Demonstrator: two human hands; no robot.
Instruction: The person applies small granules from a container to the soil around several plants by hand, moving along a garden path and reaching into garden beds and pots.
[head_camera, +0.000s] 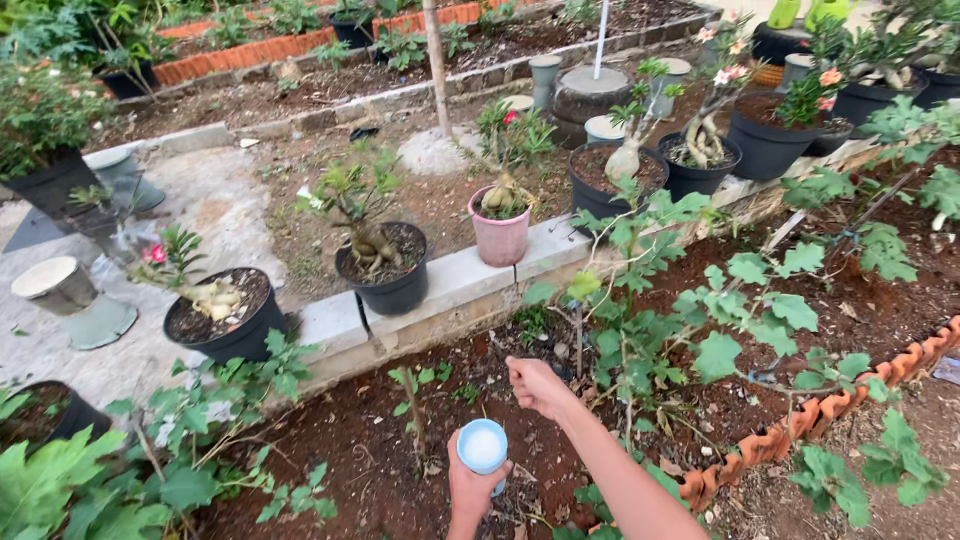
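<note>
My left hand (470, 490) grips a small light-blue cup (482, 446) with something white inside, held low over the soil bed. Just up and to the right of the cup, my right hand (537, 386) reaches out over the bare soil (370, 440) with its fingers pinched shut; whether anything is between them I cannot tell. A thin green seedling (412, 385) stands left of the cup. A leafy shrub (690, 320) grows right beside my right hand.
A low concrete curb (460, 285) carries black pots (385, 270) and a pink pot (500, 235) with thick-stemmed plants. An orange brick edging (830, 410) runs at the right. More pots stand at the back right, and grey concrete stands (70, 295) at the left.
</note>
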